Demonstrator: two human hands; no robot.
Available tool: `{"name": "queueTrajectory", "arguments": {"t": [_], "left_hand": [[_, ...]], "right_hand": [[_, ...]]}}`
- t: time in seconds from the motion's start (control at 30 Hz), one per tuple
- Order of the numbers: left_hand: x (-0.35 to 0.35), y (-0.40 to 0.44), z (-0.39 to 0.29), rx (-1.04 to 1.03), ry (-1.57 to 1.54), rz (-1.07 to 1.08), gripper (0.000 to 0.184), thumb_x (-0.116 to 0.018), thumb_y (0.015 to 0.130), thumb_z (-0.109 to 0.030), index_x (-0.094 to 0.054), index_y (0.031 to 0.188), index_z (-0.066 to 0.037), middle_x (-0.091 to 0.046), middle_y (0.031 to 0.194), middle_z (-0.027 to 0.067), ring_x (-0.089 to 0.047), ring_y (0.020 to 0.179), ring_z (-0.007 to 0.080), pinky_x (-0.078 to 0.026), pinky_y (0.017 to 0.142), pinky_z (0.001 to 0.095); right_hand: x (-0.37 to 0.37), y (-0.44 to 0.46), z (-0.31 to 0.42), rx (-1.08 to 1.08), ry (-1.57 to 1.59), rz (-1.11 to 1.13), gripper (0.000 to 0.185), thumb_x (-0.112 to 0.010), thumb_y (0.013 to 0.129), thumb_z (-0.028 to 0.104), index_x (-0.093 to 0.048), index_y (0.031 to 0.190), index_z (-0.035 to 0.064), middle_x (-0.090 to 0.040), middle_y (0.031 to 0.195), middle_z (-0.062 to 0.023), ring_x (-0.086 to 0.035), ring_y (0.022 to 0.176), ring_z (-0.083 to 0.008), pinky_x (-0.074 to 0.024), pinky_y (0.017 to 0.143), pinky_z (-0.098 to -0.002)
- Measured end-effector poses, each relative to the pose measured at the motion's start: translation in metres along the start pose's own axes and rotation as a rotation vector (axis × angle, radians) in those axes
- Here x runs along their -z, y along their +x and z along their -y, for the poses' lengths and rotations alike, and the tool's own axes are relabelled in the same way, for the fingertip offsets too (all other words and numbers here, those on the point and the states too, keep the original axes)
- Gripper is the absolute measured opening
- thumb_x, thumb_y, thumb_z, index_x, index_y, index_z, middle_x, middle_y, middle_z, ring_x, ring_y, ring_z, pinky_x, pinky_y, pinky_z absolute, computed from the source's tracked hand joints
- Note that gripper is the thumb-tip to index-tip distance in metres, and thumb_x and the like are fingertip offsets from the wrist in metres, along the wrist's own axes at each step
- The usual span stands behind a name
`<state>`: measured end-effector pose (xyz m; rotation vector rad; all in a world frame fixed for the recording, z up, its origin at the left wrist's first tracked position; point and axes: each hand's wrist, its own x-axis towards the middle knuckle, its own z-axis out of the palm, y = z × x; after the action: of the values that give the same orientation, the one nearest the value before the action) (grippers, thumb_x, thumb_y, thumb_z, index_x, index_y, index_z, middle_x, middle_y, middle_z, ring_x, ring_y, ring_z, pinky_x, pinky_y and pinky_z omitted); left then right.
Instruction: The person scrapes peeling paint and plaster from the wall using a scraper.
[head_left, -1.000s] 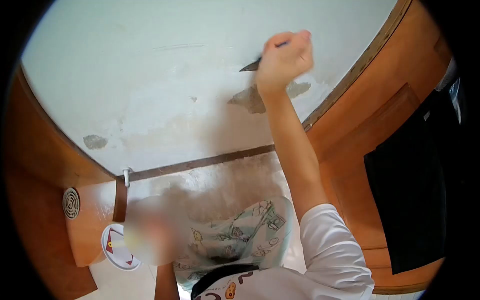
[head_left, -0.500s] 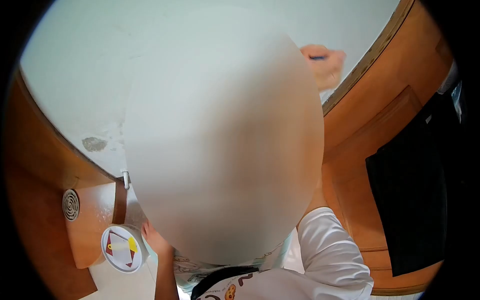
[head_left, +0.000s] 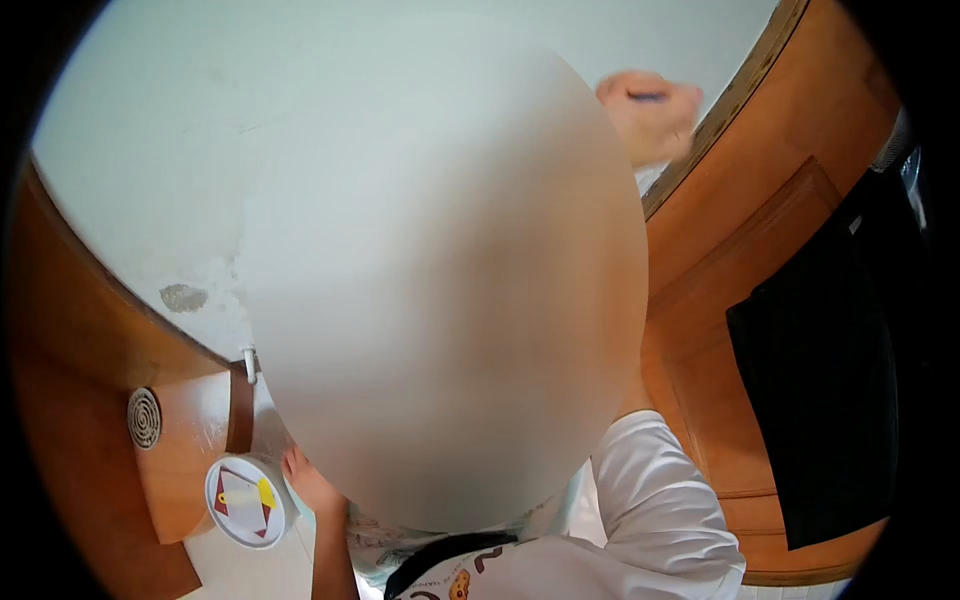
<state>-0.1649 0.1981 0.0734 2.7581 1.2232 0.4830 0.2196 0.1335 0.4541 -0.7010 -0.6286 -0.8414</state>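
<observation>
At the upper right, my right hand (head_left: 655,118) is closed around a thin dark-blue thing (head_left: 647,97), perhaps a tool's handle. It is raised against the pale wall (head_left: 330,60), close to its wooden edge trim (head_left: 725,115), and slightly smeared by motion. A large blurred oval covers the middle of the view, hiding the right forearm and whatever the hand works on. Low on the left, my left hand (head_left: 312,485) is beside a round white tub (head_left: 285,500) with a red and yellow print on its pale round face. Its fingers are mostly hidden, so whether it grips the tub is unclear.
A wooden door panel (head_left: 730,260) with black cloth (head_left: 825,400) hanging over it stands on the right. On the left are wooden boards (head_left: 70,400), a round coil-patterned disc (head_left: 145,418) and a small white pipe stub (head_left: 250,364). The wall has a grey damaged patch (head_left: 183,297).
My right hand has moved slightly up and to the right along the wall, still closed. The view has shifted a little; my left hand stays beside the tub.
</observation>
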Motion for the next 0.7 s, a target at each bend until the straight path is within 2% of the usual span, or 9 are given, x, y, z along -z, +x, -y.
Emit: {"name": "queueTrajectory", "arguments": {"t": [0.07, 0.13, 0.27, 0.3, 0.37, 0.4, 0.53, 0.63, 0.7], "left_hand": [[0.006, -0.012, 0.001, 0.010, 0.000, 0.080, 0.051, -0.046, 0.081, -0.036, -0.048, 0.117, -0.001, -0.049, 0.115, 0.0150, -0.043, 0.112, 0.0327, -0.029, 0.097, 0.0464], [0.054, 0.017, -0.033, 0.040, -0.024, 0.115, 0.051, -0.047, 0.082, -0.035, -0.046, 0.120, -0.001, -0.047, 0.120, 0.0159, -0.041, 0.115, 0.0335, -0.029, 0.098, 0.0471], [0.050, 0.011, -0.033, -0.007, -0.017, 0.007, 0.050, -0.047, 0.082, -0.033, -0.045, 0.120, -0.001, -0.046, 0.120, 0.0165, -0.041, 0.115, 0.0336, -0.030, 0.097, 0.0467], [0.049, 0.011, -0.032, -0.028, -0.018, -0.018, 0.050, -0.047, 0.082, -0.033, -0.045, 0.120, -0.001, -0.046, 0.120, 0.0167, -0.041, 0.115, 0.0336, -0.030, 0.097, 0.0466], [0.042, 0.013, -0.029, -0.057, -0.014, -0.085, 0.049, -0.048, 0.082, -0.032, -0.045, 0.120, 0.000, -0.046, 0.120, 0.0170, -0.041, 0.115, 0.0337, -0.030, 0.097, 0.0464], [0.043, 0.013, -0.028, -0.066, -0.012, -0.098, 0.049, -0.048, 0.083, -0.031, -0.045, 0.120, 0.000, -0.046, 0.120, 0.0171, -0.041, 0.115, 0.0337, -0.031, 0.097, 0.0463], [0.042, 0.014, -0.027, -0.092, -0.009, -0.096, 0.048, -0.048, 0.083, -0.030, -0.044, 0.121, 0.000, -0.046, 0.121, 0.0177, -0.042, 0.115, 0.0338, -0.032, 0.097, 0.0459], [0.038, 0.014, -0.026, -0.103, -0.003, -0.126, 0.048, -0.049, 0.083, -0.028, -0.044, 0.121, 0.000, -0.046, 0.121, 0.0181, -0.042, 0.115, 0.0338, -0.032, 0.097, 0.0456], [0.038, 0.012, -0.024, -0.114, -0.008, -0.116, 0.047, -0.049, 0.083, -0.028, -0.044, 0.121, 0.001, -0.045, 0.121, 0.0184, -0.042, 0.115, 0.0339, -0.033, 0.096, 0.0454]], "right_hand": [[0.000, 0.006, 0.002, -0.090, 0.065, 0.042, 0.040, -0.033, 0.092, 0.020, -0.034, 0.054, 0.0052, -0.040, 0.049, -0.0008, -0.035, 0.043, -0.0112, -0.0290, 0.040, -0.0219], [-0.003, 0.014, 0.009, -0.011, 0.060, 0.044, 0.042, -0.033, 0.092, 0.020, -0.034, 0.053, 0.0052, -0.040, 0.050, -0.0011, -0.035, 0.043, -0.0114, -0.0296, 0.040, -0.0227], [0.002, 0.004, -0.023, 0.088, -0.155, 0.080, 0.043, -0.033, 0.092, 0.020, -0.035, 0.052, 0.0051, -0.041, 0.049, -0.0017, -0.036, 0.043, -0.0109, -0.0307, 0.041, -0.0240], [0.008, -0.001, -0.017, 0.037, -0.171, 0.064, 0.044, -0.033, 0.092, 0.020, -0.035, 0.051, 0.0051, -0.041, 0.049, -0.0018, -0.036, 0.044, -0.0107, -0.0307, 0.042, -0.0241], [0.003, -0.004, 0.001, -0.032, -0.148, 0.040, 0.044, -0.033, 0.092, 0.020, -0.036, 0.051, 0.0050, -0.042, 0.048, -0.0019, -0.037, 0.044, -0.0104, -0.0308, 0.042, -0.0242], [0.005, 0.004, 0.012, -0.011, 0.028, 0.081, 0.039, -0.033, 0.090, 0.020, -0.033, 0.053, 0.0059, -0.038, 0.045, -0.0020, -0.038, 0.040, -0.0120, -0.0314, 0.038, -0.0225], [-0.011, 0.002, 0.011, 0.029, -0.017, 0.209, 0.040, -0.031, 0.092, 0.020, -0.034, 0.055, 0.0046, -0.041, 0.045, -0.0029, -0.033, 0.039, -0.0099, -0.0293, 0.039, -0.0236], [-0.003, 0.013, 0.033, -0.030, 0.105, 0.101, 0.040, -0.031, 0.092, 0.020, -0.034, 0.055, 0.0038, -0.042, 0.045, -0.0029, -0.034, 0.039, -0.0104, -0.0303, 0.039, -0.0234], [0.002, -0.003, 0.000, 0.018, -0.149, 0.176, 0.040, -0.031, 0.092, 0.020, -0.035, 0.055, 0.0038, -0.041, 0.045, -0.0031, -0.034, 0.040, -0.0103, -0.0316, 0.040, -0.0225]]}}
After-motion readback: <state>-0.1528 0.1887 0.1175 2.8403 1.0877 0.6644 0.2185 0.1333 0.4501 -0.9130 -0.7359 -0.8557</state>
